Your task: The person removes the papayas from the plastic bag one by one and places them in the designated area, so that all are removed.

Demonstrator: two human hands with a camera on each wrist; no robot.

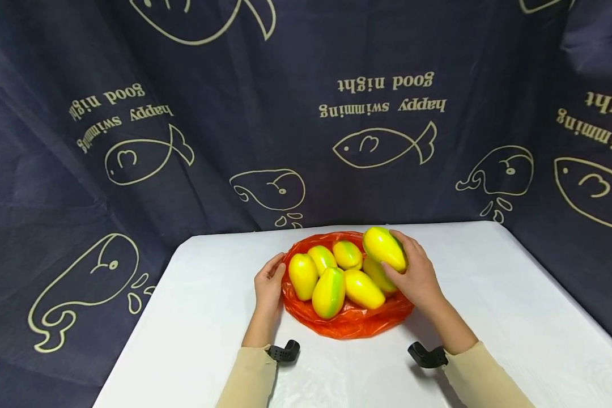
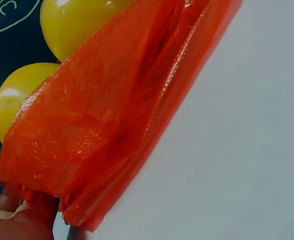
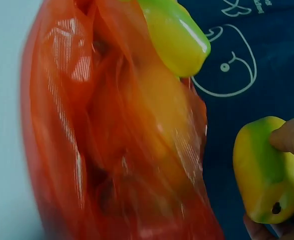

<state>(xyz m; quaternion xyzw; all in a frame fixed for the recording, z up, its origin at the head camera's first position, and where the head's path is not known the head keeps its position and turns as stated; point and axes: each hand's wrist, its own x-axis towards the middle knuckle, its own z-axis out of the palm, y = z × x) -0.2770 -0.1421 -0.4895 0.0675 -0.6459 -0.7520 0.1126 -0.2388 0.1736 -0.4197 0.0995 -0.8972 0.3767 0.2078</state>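
Note:
A red plastic bag (image 1: 347, 330) sits with its mouth spread wide and several yellow-green mangoes (image 1: 329, 293) inside. At its left edge, my left hand (image 1: 268, 288) pinches the rim; in the left wrist view, the thin red film (image 2: 81, 130) runs over the fingers. My right hand (image 1: 419, 276) grips one mango (image 1: 382, 247) between thumb and fingers above the bag's right side. From the right wrist, this held mango (image 3: 264, 170) shows a dark spot at its end, apart from the bag. Another mango partly lies below it, overlapped by the hand.
The white tabletop (image 1: 199, 317) extends around the bag on both sides and in front. Behind it hangs a dark blue cloth (image 1: 285, 124) printed with fish and whales. A black band device sits on each wrist.

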